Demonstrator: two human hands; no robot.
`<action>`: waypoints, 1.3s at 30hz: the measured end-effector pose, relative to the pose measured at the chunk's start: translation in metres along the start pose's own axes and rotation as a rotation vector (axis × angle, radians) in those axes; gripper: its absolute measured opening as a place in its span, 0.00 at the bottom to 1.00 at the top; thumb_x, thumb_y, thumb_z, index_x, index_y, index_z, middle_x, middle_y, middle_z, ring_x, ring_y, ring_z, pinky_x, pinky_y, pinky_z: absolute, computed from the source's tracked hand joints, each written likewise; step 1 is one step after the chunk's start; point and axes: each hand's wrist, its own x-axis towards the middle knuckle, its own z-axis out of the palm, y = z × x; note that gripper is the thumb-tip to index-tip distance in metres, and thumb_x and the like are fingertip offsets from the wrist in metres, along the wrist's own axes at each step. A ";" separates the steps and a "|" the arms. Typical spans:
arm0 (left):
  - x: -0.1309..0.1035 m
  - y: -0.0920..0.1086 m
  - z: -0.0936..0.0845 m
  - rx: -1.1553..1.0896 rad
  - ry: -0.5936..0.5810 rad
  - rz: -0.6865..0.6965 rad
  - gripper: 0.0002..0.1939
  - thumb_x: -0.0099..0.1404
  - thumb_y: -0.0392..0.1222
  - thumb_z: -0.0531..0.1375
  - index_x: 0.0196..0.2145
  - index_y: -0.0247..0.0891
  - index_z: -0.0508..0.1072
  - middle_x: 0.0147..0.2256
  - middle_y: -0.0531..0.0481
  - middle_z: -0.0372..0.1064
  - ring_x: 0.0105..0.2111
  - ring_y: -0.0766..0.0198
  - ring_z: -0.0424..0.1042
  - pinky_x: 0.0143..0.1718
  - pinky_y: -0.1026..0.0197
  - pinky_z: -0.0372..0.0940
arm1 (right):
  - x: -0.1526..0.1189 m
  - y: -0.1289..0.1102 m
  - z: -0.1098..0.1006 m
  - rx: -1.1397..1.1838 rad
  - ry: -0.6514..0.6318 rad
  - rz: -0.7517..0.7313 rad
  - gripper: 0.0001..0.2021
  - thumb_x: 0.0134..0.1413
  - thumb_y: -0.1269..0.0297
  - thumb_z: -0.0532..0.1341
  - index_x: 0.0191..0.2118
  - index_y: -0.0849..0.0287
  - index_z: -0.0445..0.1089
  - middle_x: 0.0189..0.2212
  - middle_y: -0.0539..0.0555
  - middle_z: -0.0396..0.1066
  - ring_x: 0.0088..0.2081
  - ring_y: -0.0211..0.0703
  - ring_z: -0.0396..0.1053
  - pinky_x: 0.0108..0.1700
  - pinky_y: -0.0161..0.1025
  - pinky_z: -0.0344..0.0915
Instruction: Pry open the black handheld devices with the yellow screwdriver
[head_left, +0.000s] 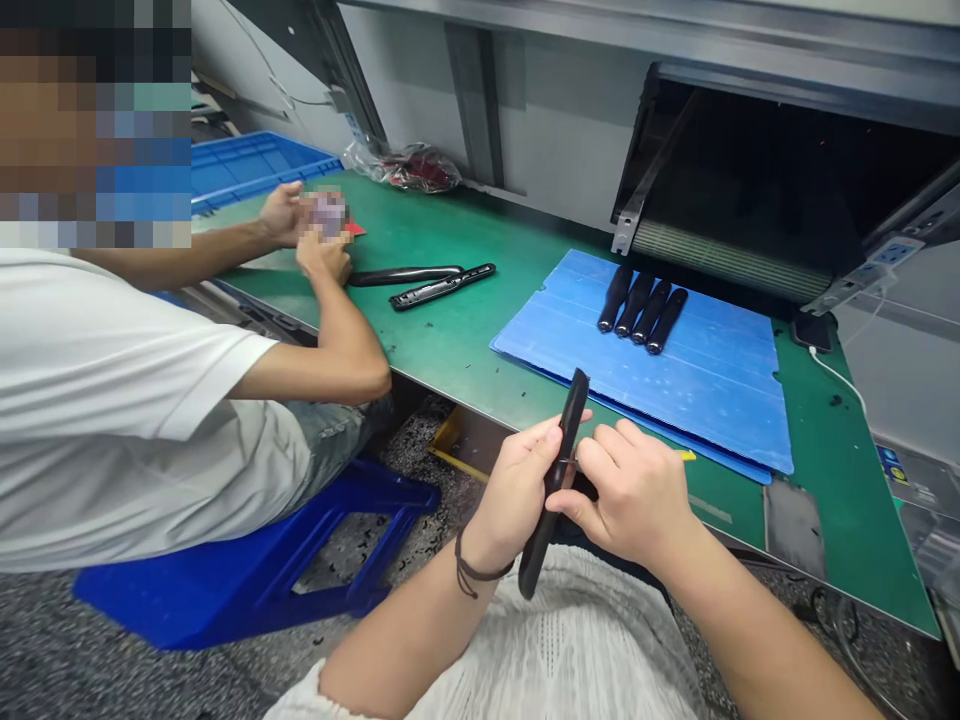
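A long black plastic piece [534,560] slants upright above my lap, in front of the table edge. Around its middle, my left hand [519,485] is closed, thumb and fingers on either side. My right hand [634,490] is closed against the piece's right side, its fingers curled on a small tool whose yellow end [686,455] shows past the knuckles; the rest of the tool is mostly hidden. Beyond my hands, several black handle-shaped pieces [641,310] lie side by side on a blue sheet [712,390].
At the left a seated person's hands [322,245] are over the green table [442,350], near two long black parts [442,287]. A phone [814,330] with a white cable, a grey flat object [795,525], a plastic bag [420,168] and a blue crate [262,160] are also around.
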 end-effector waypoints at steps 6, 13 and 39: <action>0.002 0.004 0.002 -0.051 0.038 -0.021 0.33 0.71 0.59 0.62 0.60 0.27 0.75 0.23 0.57 0.53 0.21 0.73 0.52 0.22 0.67 0.51 | -0.004 -0.006 0.002 0.022 -0.021 -0.013 0.31 0.71 0.35 0.47 0.29 0.59 0.63 0.26 0.53 0.60 0.31 0.43 0.51 0.33 0.43 0.44; 0.004 0.007 0.001 -0.070 0.031 -0.021 0.34 0.71 0.59 0.61 0.61 0.26 0.72 0.23 0.58 0.54 0.19 0.73 0.50 0.21 0.66 0.50 | -0.009 -0.013 0.006 -0.028 0.005 -0.033 0.30 0.72 0.37 0.48 0.28 0.58 0.64 0.25 0.54 0.60 0.31 0.45 0.50 0.33 0.44 0.42; 0.016 0.010 -0.002 -0.269 0.150 0.003 0.30 0.70 0.56 0.64 0.59 0.30 0.71 0.22 0.61 0.50 0.17 0.74 0.47 0.15 0.70 0.48 | -0.030 -0.036 0.017 0.114 -0.055 -0.039 0.36 0.65 0.27 0.46 0.28 0.58 0.62 0.26 0.53 0.60 0.32 0.43 0.51 0.34 0.43 0.44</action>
